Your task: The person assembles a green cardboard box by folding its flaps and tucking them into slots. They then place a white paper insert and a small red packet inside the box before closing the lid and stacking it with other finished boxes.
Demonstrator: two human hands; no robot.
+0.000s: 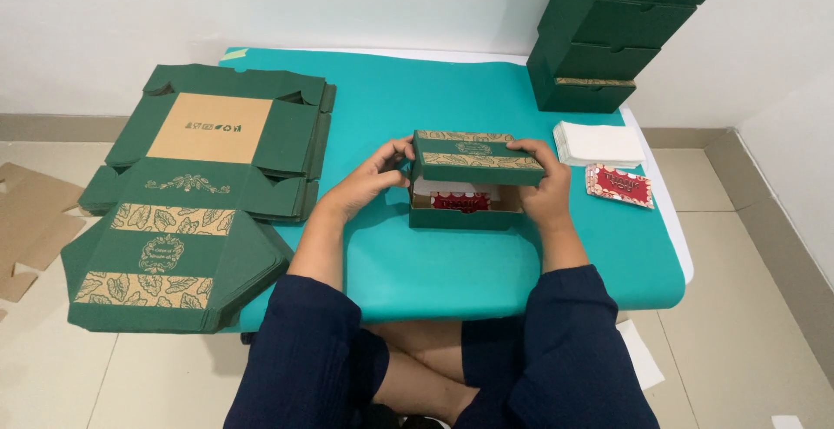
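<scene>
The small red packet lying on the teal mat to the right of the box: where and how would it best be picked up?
Probably by its long edges, pinched from above. The red packet lies flat and slightly askew on the teal mat, apart from the white paper stack behind it. Being thin and flat, it offers only edges. The right hand, now on the green box, is nearest.

**Both hands on a half-closed green box**

On the teal table (pixel 486 264), the left hand (pixel 378 175) and right hand (pixel 546 188) grip the lid ends of a green box (pixel 473 181); a red packet (pixel 460 202) shows inside. Flat green box blanks (pixel 187 221) lie stacked left. Far right stand finished boxes (pixel 608 38), with white sheets (pixel 599 144) and red cards (pixel 620 185) nearer.
</scene>
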